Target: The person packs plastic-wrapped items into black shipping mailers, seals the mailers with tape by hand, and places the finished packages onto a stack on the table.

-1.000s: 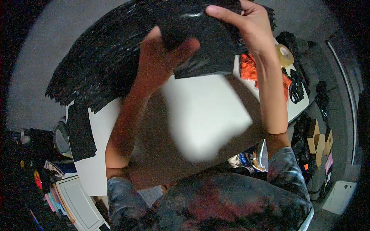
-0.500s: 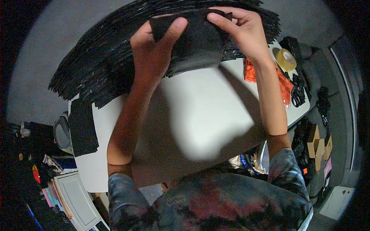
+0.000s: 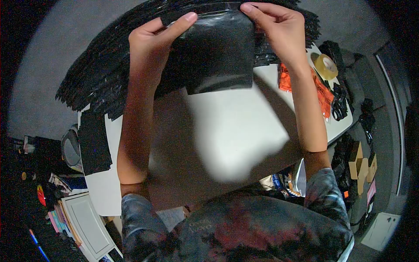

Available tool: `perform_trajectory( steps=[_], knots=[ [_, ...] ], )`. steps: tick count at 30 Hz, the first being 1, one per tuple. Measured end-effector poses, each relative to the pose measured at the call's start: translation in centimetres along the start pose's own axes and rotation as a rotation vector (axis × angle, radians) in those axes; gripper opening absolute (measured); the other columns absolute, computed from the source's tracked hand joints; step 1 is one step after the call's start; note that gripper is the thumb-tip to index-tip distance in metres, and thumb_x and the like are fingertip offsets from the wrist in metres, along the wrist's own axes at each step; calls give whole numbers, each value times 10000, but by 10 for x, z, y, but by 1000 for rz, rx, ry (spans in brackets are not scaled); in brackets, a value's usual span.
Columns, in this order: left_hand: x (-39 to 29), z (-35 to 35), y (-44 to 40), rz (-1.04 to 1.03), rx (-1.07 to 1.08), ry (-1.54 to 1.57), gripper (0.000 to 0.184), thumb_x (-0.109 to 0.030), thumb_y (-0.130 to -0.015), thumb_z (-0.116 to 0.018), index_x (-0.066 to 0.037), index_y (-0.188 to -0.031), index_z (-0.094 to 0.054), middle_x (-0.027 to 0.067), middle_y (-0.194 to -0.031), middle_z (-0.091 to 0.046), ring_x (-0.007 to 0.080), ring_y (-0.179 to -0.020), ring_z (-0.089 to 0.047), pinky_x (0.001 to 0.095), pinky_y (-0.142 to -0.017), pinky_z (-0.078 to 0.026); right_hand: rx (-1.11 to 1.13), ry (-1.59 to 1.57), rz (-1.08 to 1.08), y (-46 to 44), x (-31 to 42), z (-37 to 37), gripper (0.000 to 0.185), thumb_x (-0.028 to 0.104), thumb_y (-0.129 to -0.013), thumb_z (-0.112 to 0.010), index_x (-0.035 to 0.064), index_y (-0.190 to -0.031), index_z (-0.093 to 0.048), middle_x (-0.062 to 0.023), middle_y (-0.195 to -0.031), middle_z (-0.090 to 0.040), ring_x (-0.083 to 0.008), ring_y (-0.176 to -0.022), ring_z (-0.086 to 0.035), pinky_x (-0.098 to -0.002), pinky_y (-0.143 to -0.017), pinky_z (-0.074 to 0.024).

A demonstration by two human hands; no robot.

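Note:
A glossy black plastic bag or sheet (image 3: pixel 220 52) hangs between my two hands over the far part of the white table (image 3: pixel 235 131). My left hand (image 3: pixel 159 39) pinches its upper left edge between thumb and fingers. At the upper right corner, my right hand (image 3: pixel 279 32) grips the same edge. Behind and to the left, a large heap of layered black pieces (image 3: pixel 100 74) spreads along the table's far side. A smaller black stack (image 3: pixel 94 142) lies at the table's left edge.
Orange packets (image 3: pixel 323 98), a roll of clear tape (image 3: pixel 325 67) and a black bundled item (image 3: pixel 339 102) lie at the table's right end. Beyond it stands an open cardboard box (image 3: pixel 358 168). A white cabinet (image 3: pixel 87 222) is at lower left.
My left hand has moved left, away from my right hand. The black piece, bunched half a second ago, now hangs wider and flatter, its lower edge nearer to me.

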State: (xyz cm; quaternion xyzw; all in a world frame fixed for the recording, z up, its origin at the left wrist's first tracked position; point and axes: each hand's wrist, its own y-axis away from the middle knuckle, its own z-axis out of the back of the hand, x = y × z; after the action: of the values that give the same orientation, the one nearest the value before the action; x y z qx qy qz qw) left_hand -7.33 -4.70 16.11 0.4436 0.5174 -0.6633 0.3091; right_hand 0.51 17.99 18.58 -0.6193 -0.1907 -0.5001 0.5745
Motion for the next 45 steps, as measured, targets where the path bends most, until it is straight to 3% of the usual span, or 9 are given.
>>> perform_trajectory(
  steps=[15, 21, 25, 31, 33, 36, 39, 40, 45],
  knots=[
    [2, 12, -5, 119, 200, 164, 328, -304, -839, -850, -36, -996, -746, 43, -908, -733, 120, -786, -679, 247, -764, -530, 314, 114, 182, -6, -21, 28, 143, 130, -915, -781, 13, -996, -801, -69, -946, -779, -99, -911, -694, -245, -845, -530],
    [-1, 2, 2, 151, 227, 182, 303, -293, -846, -843, -43, -983, -743, 34, -901, -733, 110, -812, -686, 242, -755, -534, 215, 156, 305, 7, -4, -1, 393, 180, -886, -818, 3, -1219, -708, -80, -1142, -749, -123, -1009, -679, -292, -964, -533],
    [6, -7, 5, 171, 251, -8, 351, -299, -844, -844, -45, -1064, -744, 39, -937, -740, 112, -827, -691, 262, -764, -541, 267, 423, 217, 12, -5, -3, 199, 192, -885, -810, 20, -983, -797, -41, -880, -771, -81, -791, -665, -250, -762, -541],
    [-6, 9, -1, -67, 118, 239, 462, -310, -850, -850, -38, -1202, -724, 52, -1021, -760, 127, -883, -710, 268, -839, -559, 159, 461, 494, 15, 7, 2, 155, 166, -900, -780, 27, -963, -801, -52, -863, -779, -92, -771, -688, -259, -720, -547],
    [-21, 25, 3, -164, 138, 315, 648, -432, -1017, -619, 29, -1455, -493, 188, -1435, -565, 266, -1309, -559, 435, -1082, -457, 439, 610, 348, 17, 7, 2, 127, 136, -880, -788, 18, -924, -798, -73, -890, -786, -144, -798, -725, -285, -764, -571],
    [-27, 38, 0, -193, 57, 397, 626, -512, -1030, -523, -13, -1406, -551, 157, -1361, -617, 272, -1257, -578, 464, -1087, -404, 96, 388, 613, 22, 20, -7, 121, 115, -848, -800, 6, -901, -790, -117, -886, -782, -189, -801, -749, -285, -759, -573],
    [-34, 28, 8, -245, 20, 363, 593, -498, -1030, -527, -20, -1379, -568, 149, -1327, -635, 262, -1235, -586, 456, -1069, -418, 373, 549, 462, 26, 16, -9, 109, 99, -830, -796, 10, -893, -788, -138, -871, -773, -223, -796, -752, -295, -765, -574],
    [-35, 23, 11, -297, -47, 226, 580, -491, -1031, -526, -23, -1371, -571, 146, -1313, -642, 258, -1228, -590, 451, -1063, -425, 333, 614, 634, 28, 17, -11, 94, 86, -822, -787, 15, -883, -789, -143, -853, -767, -247, -792, -752, -311, -763, -575],
    [-62, 7, 22, -167, 126, 74, 629, -475, -1036, -518, 11, -1436, -491, 178, -1378, -612, 278, -1305, -561, 440, -1094, -427, 408, 554, 479, 36, 30, -10, 110, 103, -826, -794, 17, -892, -787, -125, -855, -770, -230, -791, -750, -321, -761, -572]
  ],
)
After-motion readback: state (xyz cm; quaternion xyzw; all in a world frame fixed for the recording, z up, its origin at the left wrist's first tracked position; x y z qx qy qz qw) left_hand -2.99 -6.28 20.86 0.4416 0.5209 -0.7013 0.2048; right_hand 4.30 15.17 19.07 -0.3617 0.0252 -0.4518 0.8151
